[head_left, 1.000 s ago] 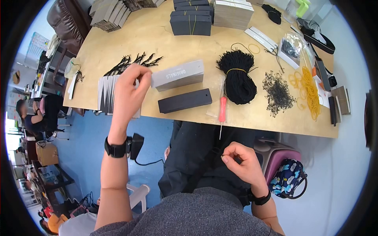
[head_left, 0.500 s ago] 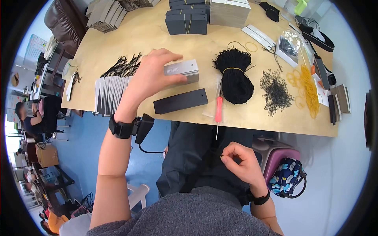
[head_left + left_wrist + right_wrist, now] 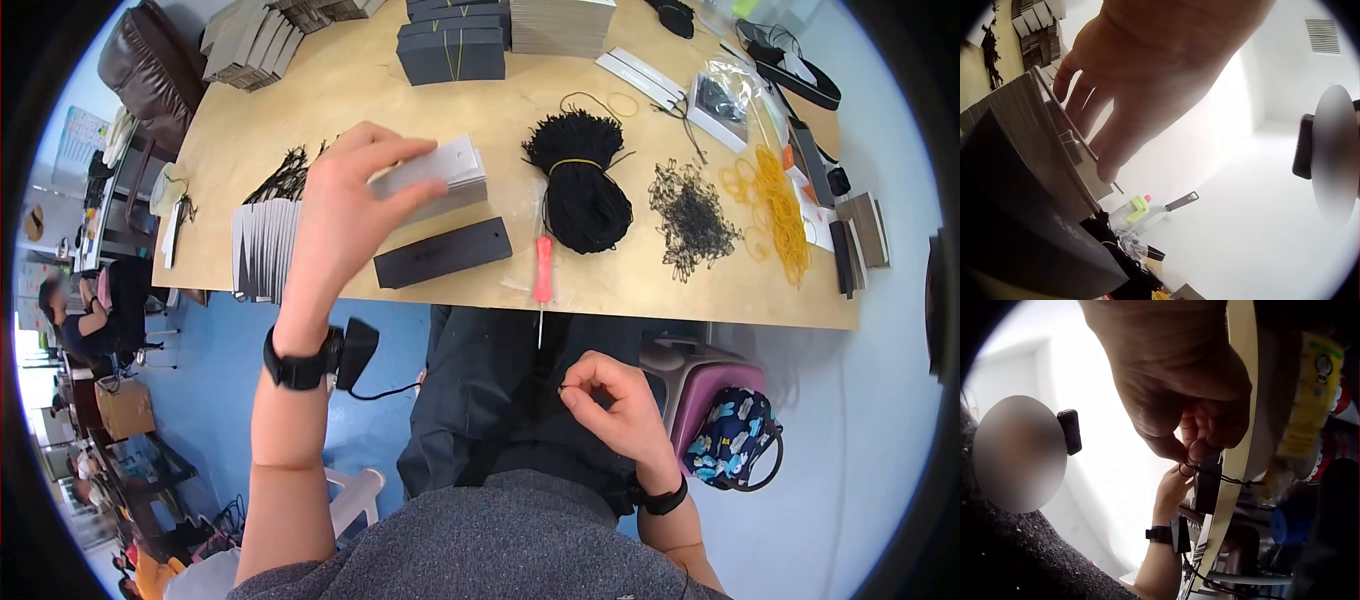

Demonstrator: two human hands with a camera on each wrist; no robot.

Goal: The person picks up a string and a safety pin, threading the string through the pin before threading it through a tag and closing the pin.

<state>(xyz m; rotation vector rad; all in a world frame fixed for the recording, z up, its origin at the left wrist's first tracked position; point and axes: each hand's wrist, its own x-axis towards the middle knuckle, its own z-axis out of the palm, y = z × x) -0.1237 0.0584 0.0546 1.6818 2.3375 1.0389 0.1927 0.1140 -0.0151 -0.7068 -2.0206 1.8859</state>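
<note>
In the head view, the left hand (image 3: 350,195) is over a stack of grey cards (image 3: 465,190), thumb and fingertips at opposite long edges of the top card. The left wrist view shows that card's thin edge (image 3: 1075,128) a little apart from the stack, between the thumb and fingers of the left hand (image 3: 1147,75). A dark block (image 3: 443,253) lies in front of the stack. Above the lap, the right hand (image 3: 620,405) pinches a thin cord between thumb and forefinger; in the right wrist view this black cord (image 3: 1229,479) trails from the fingertips.
A fan of grey cards (image 3: 262,250) with black cords lies at the left. Right of the stack are a red-handled tool (image 3: 543,270), a black cord bundle (image 3: 590,205), small dark clips (image 3: 690,220) and yellow bands (image 3: 785,215). Dark banded stacks (image 3: 450,55) stand behind.
The left hand moved from beside the stack's left end to over it, and its fingers have closed in on the top card. The right hand has stayed nearly still with its cord.
</note>
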